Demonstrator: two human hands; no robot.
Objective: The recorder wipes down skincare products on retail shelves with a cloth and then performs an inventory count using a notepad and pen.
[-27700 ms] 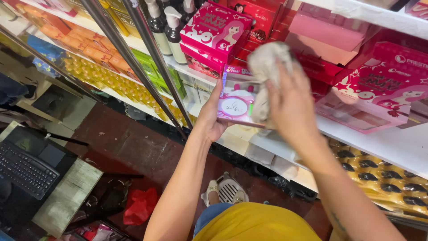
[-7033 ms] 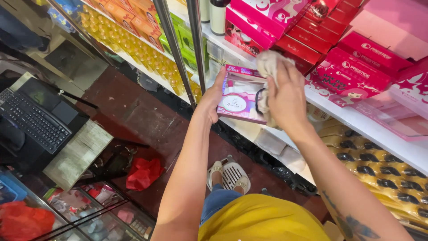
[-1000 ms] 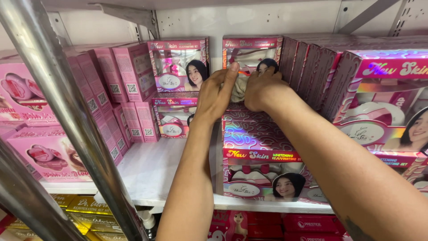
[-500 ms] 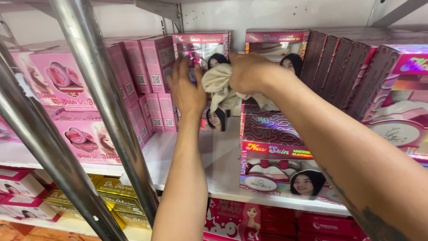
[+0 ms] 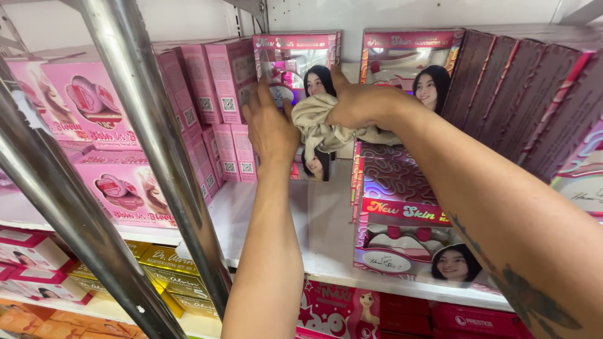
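Nearest me, the steel post [image 5: 151, 157] crosses the left of my view, and my two forearms reach past it up to the white shelf [image 5: 314, 232]. My left hand [image 5: 270, 129] lies flat, fingers [image 5: 264, 94] spread, against the front of the windowed pink box [image 5: 295, 63] standing at the back of the shelf; I judge it touches rather than grips, as no finger curls round an edge that I can see. My right hand [image 5: 361, 103] is closed on the beige cloth [image 5: 317, 129], bunched, its loose end hanging over the smaller box [image 5: 317, 164] below. The cloth hangs just beside the box window, so I judge the wiping of this box is only starting. To the right, a box [image 5: 408, 238] lies flat, another stands behind it, and a row of boxes [image 5: 527, 94] stands on edge. The box in hand looks glossy, pink, with a clear front.
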